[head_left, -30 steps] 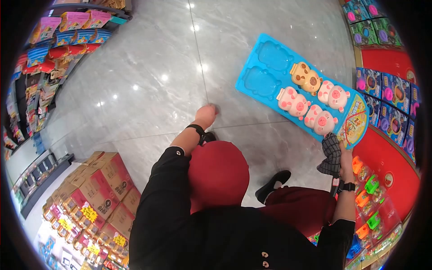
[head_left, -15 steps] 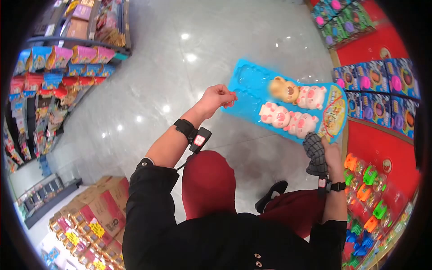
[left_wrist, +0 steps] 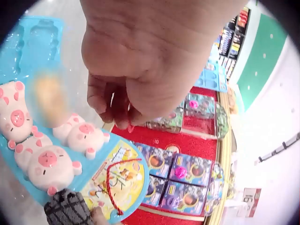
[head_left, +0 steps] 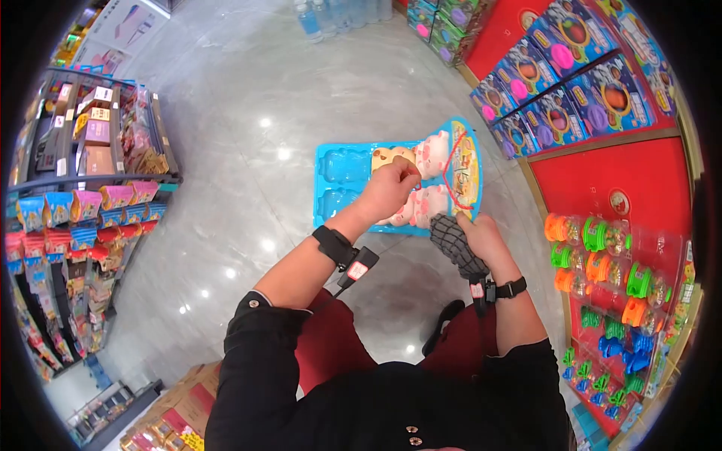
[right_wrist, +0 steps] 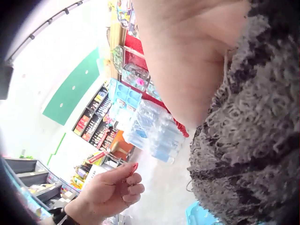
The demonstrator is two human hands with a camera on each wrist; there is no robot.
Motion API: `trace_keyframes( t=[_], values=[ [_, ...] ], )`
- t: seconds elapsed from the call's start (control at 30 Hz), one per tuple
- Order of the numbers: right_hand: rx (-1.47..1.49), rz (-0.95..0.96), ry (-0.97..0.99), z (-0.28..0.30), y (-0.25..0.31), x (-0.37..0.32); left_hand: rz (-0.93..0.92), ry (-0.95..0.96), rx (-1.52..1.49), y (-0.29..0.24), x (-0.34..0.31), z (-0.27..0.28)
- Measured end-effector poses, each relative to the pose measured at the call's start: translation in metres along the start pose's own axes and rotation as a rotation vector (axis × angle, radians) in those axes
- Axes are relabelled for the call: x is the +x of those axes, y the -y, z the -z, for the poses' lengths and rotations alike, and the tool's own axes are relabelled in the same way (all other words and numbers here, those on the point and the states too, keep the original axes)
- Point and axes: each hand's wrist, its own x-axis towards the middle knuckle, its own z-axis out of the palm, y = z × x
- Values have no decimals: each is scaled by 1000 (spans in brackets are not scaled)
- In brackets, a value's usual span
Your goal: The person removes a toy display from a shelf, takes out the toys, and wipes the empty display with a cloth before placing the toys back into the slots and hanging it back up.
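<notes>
I see blue tray [head_left: 338, 186] held up over grey floor [head_left: 248, 113], its card end [head_left: 462, 161] by right hand [head_left: 485, 237]. Right hand fingers curled round grey checked cloth [head_left: 453, 242], cloth against tray's near edge. Left hand [head_left: 387, 188] over tray, just above brown toy [head_left: 392, 155]; fingers curled in, tips pinched together, nothing visible between them. Pink pigs [head_left: 430, 154] sit in pockets beside brown toy. Red shelves [head_left: 602, 173] with boxed toys on my right

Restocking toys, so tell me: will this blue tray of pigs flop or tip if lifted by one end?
Probably stiff: the blue tray looks flat though held at its card end. Likely weighted toward that end, where the pig toys crowd.
</notes>
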Motion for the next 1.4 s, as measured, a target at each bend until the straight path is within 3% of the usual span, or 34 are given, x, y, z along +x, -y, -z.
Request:
trace_keyframes(
  t=[0.13, 0.17, 0.27, 0.37, 0.47, 0.67, 0.8, 1.07, 1.4],
  values=[
    [-12, 0, 16, 1, -4, 6, -74, 11, 87, -16, 3, -27],
    [-8, -2, 17, 2, -6, 8, -161, -51, 168, -19, 2, -34],
    [31, -6, 27, -1, -9, 10, -194, -134, 285, -4, 11, -41],
    [-6, -7, 8, 4, -6, 6, -61, -50, 426, 4, 20, -43],
    [-3, 4, 28, 5, -1, 4, -200, -102, 427, 35, 26, -54],
    [-64, -6, 60, 11, 11, -2, -165, -72, 560, 14, 31, -72],
    [-60, 14, 67, 8, 11, 0, -121, -59, 568, 4, 33, -76],
    [-89, -2, 103, 10, 15, 2, -378, -166, 501, -24, 21, -55],
    [-130, -4, 104, 11, 20, 1, -532, -185, 492, -47, 12, -37]
  ],
)
